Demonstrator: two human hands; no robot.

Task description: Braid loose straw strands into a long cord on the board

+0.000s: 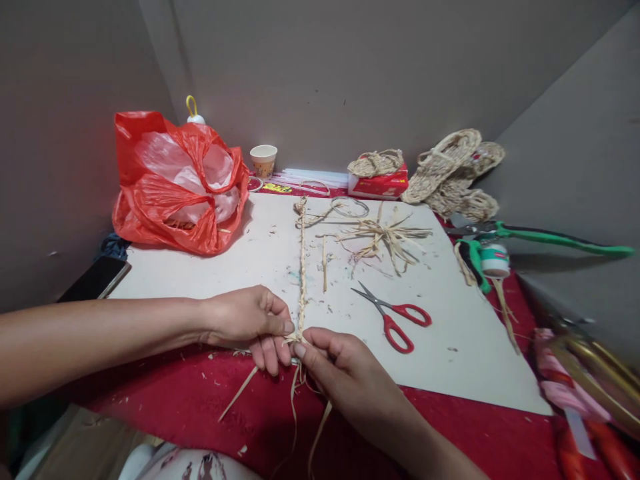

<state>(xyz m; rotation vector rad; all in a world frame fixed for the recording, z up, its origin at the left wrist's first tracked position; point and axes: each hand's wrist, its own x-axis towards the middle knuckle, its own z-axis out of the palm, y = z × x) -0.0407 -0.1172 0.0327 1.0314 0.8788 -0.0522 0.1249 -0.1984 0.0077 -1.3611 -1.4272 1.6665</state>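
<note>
A narrow straw braid (303,267) runs straight down the white board, its far end knotted near a thin wire ring. At its near end my left hand (253,327) pinches the strands between thumb and forefinger. My right hand (340,363) pinches the same end from the other side, thumb on top. Loose straw strands (293,413) hang from between the hands over the red cloth. Right of the braid lie red-handled scissors (395,317), blades apart, and a single straw piece (325,263). A spread bundle of straw (387,235) rests farther back.
A red plastic bag (180,193) stands at left, near a phone (97,279). Along the back are a paper cup (263,160), a red box (379,183) and woven straw sandals (453,167). Green-handled shears (560,238) and a white container (495,261) sit at right. The white board (240,267) covers red cloth.
</note>
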